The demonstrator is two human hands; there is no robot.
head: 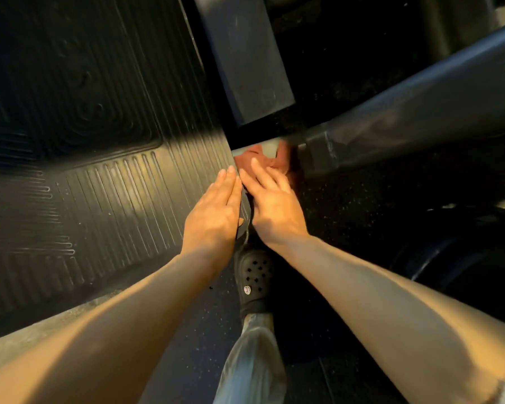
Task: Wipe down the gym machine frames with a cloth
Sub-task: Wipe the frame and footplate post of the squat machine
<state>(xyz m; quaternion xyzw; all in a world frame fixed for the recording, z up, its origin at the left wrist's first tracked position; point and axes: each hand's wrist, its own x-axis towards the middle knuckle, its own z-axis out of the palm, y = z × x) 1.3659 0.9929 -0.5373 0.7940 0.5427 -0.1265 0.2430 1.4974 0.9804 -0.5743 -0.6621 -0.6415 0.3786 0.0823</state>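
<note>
Cloth (263, 160), reddish, is pressed by the flat, extended fingers of the right hand (270, 199) against the pale frame edge (270, 147), directly ahead of the fingertips. The left hand (216, 211), also flat, is rested alongside on the ribbed footplate (114, 185), slightly farther.

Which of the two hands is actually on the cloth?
The right hand: its straight fingers press on the reddish cloth. The left hand lies flat on the ribbed mat instead.
</note>
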